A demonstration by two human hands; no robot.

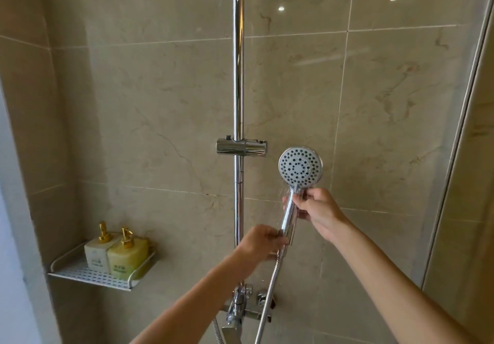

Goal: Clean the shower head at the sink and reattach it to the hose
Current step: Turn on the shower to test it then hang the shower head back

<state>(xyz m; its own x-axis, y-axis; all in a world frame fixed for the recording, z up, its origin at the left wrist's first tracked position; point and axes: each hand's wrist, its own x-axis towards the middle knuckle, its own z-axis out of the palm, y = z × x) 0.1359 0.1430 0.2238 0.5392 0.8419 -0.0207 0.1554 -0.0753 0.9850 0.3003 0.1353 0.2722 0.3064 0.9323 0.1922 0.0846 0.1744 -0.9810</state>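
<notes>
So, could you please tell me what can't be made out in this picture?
Head view only:
- Joint between shower head handle and hose: covered by left hand; whether threaded, cannot tell.
- Bottle labels: too small.
- Faucet: blurred, cut off by bottom edge.

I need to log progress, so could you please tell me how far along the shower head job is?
Cleaning cannot be confirmed from this view. In hand: the right hand grips the shower head by its handle while the left hand holds the hose joint at its base. Left: seating it in the empty holder.
</notes>
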